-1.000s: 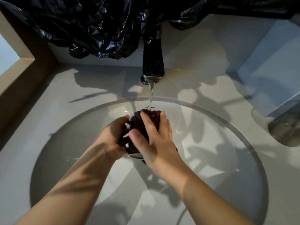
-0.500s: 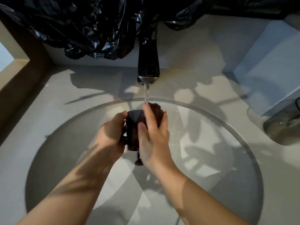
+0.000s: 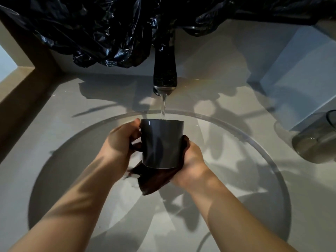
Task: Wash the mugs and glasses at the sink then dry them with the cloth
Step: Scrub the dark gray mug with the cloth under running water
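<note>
Grey stone desk (image 3: 63, 99) was seen surrounding a round, shallow sink (image 3: 69, 179) that filled most of the frame and was crossed by leaf-like shadows. Crumpled black plastic sheeting (image 3: 101, 30) was draped across the top of the frame. From beneath it a dark tap (image 3: 165, 70) reached down at upper centre, and a thin stream of water (image 3: 163, 108) was running from its spout.

A dark grey mug (image 3: 161, 142) was held upright over the middle of the sink, directly under the tap. The stream was lost to sight behind the mug's near rim.

The left hand (image 3: 120, 144) was placed at the mug's left side, where the handle was. Its grip was closed around that handle, with the thumb laid near the rim. The right hand (image 3: 192, 160) was set against the mug's lower right side. Its grip was closed on a dark brown cloth (image 3: 154, 180), which was pressed to the mug's wall, bunched under its base and left hanging below towards the sink. Both bare forearms were stretched in from the bottom corners of the frame.

At the right edge, a clear glass (image 3: 314, 140) was seen on the desk, well apart from the mug and partly cut off by the frame. Whether it stood upright could not be told.
</note>
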`<state>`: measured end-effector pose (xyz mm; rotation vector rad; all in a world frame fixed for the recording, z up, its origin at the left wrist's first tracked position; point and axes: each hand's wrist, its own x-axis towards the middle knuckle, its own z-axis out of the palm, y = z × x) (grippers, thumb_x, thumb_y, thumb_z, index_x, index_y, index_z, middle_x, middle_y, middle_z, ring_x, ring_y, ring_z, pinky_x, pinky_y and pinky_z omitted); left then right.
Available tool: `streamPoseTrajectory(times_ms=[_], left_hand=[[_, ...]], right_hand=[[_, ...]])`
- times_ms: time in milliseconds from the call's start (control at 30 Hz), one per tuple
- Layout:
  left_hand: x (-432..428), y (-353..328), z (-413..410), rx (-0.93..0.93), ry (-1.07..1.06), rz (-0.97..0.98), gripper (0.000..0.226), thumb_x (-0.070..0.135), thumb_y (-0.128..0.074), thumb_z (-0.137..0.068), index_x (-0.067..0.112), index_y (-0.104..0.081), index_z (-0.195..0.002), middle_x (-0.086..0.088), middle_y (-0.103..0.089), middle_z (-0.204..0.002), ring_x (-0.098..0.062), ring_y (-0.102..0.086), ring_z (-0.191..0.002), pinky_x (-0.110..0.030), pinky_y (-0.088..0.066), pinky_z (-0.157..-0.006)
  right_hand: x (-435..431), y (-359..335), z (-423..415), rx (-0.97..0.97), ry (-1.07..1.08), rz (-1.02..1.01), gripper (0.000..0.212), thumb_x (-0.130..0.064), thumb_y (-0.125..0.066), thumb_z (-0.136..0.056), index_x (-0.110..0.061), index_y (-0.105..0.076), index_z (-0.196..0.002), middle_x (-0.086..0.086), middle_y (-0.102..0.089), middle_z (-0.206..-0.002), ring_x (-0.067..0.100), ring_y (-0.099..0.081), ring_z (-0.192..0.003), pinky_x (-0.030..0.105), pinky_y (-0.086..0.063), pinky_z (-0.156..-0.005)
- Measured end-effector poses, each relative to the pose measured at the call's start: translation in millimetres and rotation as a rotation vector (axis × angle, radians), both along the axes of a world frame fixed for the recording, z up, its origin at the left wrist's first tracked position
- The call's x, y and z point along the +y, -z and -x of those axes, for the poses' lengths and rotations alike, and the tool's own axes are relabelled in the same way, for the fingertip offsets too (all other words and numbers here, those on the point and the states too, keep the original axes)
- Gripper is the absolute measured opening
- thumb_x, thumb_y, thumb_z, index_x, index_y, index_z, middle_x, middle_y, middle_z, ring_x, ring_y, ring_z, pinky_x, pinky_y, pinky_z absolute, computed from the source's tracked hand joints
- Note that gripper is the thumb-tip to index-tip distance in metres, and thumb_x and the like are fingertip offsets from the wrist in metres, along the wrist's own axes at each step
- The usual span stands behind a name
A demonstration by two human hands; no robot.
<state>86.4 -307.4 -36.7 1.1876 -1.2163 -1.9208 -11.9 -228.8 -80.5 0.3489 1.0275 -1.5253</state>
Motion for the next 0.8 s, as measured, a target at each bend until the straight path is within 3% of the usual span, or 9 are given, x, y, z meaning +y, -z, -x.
streamPoseTrajectory(times_ms=[67, 133, 233, 367, 433, 500, 600, 700, 800], left_hand=[[-2, 3, -5, -0.303, 0.096, 0.211, 0.034, 0.023, -0.041, -0.1, 0.013, -0.054, -0.07, -0.003, -0.053, -0.072, -0.017, -0.049, -0.068, -0.029, -0.037, -0.062], [-1, 4, -9, -0.465, 0.194, 0.279, 0.038, 0.033, -0.037, -0.101, 0.013, -0.049, -0.072, -0.005, -0.052, -0.077, -0.018, -0.048, -0.068, -0.029, -0.037, -0.059], [0, -1, -14, -0.38, 0.296, 0.111, 0.044, 0.044, -0.034, -0.1, 0.013, -0.045, -0.071, -0.007, -0.052, -0.08, -0.019, -0.055, -0.059, -0.025, -0.038, -0.049], [-1, -1, -14, -0.061, 0.285, -0.037, 0.052, 0.039, -0.038, -0.099, 0.012, -0.04, -0.055, -0.007, -0.044, -0.062, -0.022, -0.052, -0.047, -0.022, -0.04, -0.038], [2, 1, -9, -0.016, 0.249, -0.026, 0.049, 0.037, -0.038, -0.1, 0.011, -0.033, -0.057, -0.005, -0.037, -0.053, -0.021, -0.048, -0.043, -0.023, -0.041, -0.039], [3, 3, -5, -0.065, 0.212, 0.026, 0.05, 0.037, -0.037, -0.101, 0.012, -0.032, -0.058, -0.001, -0.034, -0.046, -0.022, -0.049, -0.041, -0.024, -0.042, -0.039], [-1, 4, -5, -0.163, 0.182, 0.115, 0.048, 0.035, -0.035, -0.102, 0.012, -0.037, -0.06, 0.005, -0.033, -0.039, -0.021, -0.051, -0.042, -0.022, -0.043, -0.038], [-5, 1, -6, -0.201, 0.181, 0.17, 0.043, 0.033, -0.033, -0.103, 0.007, -0.042, -0.07, 0.007, -0.031, -0.039, -0.018, -0.046, -0.038, -0.022, -0.037, -0.035], [-10, -2, -12, -0.199, 0.206, 0.175, 0.038, 0.034, -0.034, -0.103, 0.008, -0.043, -0.077, 0.005, -0.031, -0.044, -0.018, -0.041, -0.039, -0.022, -0.032, -0.036]], right_hand=[[2, 1, 10, 0.066, 0.015, 0.017, 0.026, -0.029, -0.045, -0.087, -0.013, -0.065, -0.085, 0.01, -0.067, -0.083, 0.028, -0.061, -0.074, 0.033, -0.051, -0.079], [5, -1, 18, 0.104, 0.041, 0.097, 0.029, -0.025, -0.042, -0.091, -0.012, -0.061, -0.074, 0.008, -0.062, -0.066, 0.024, -0.058, -0.059, 0.027, -0.051, -0.061], [8, 0, 23, 0.112, 0.034, 0.163, 0.034, -0.03, -0.039, -0.092, -0.011, -0.062, -0.077, 0.009, -0.065, -0.068, 0.025, -0.061, -0.06, 0.028, -0.053, -0.058], [3, 5, 13, -0.02, -0.003, 0.14, 0.046, -0.034, -0.041, -0.085, -0.006, -0.063, -0.114, 0.018, -0.058, -0.107, 0.035, -0.055, -0.09, 0.043, -0.048, -0.078], [3, 3, 7, -0.101, -0.018, 0.119, 0.049, -0.034, -0.043, -0.08, -0.008, -0.06, -0.118, 0.017, -0.053, -0.106, 0.033, -0.055, -0.078, 0.037, -0.046, -0.073], [3, 4, 5, -0.124, -0.066, 0.099, 0.057, -0.035, -0.047, -0.078, -0.011, -0.059, -0.128, 0.015, -0.054, -0.105, 0.031, -0.056, -0.073, 0.037, -0.046, -0.08], [2, 7, 0, 0.019, -0.123, -0.011, 0.051, -0.04, -0.045, -0.088, -0.009, -0.06, -0.126, 0.016, -0.062, -0.108, 0.031, -0.058, -0.088, 0.039, -0.048, -0.089], [3, 11, -1, 0.26, -0.064, -0.208, 0.037, -0.033, -0.051, -0.089, -0.004, -0.069, -0.104, 0.02, -0.07, -0.097, 0.033, -0.063, -0.078, 0.036, -0.052, -0.073], [4, 8, 3, 0.584, -0.037, -0.269, 0.021, -0.024, -0.054, -0.092, -0.008, -0.064, -0.083, 0.014, -0.064, -0.076, 0.029, -0.06, -0.065, 0.032, -0.051, -0.062]])
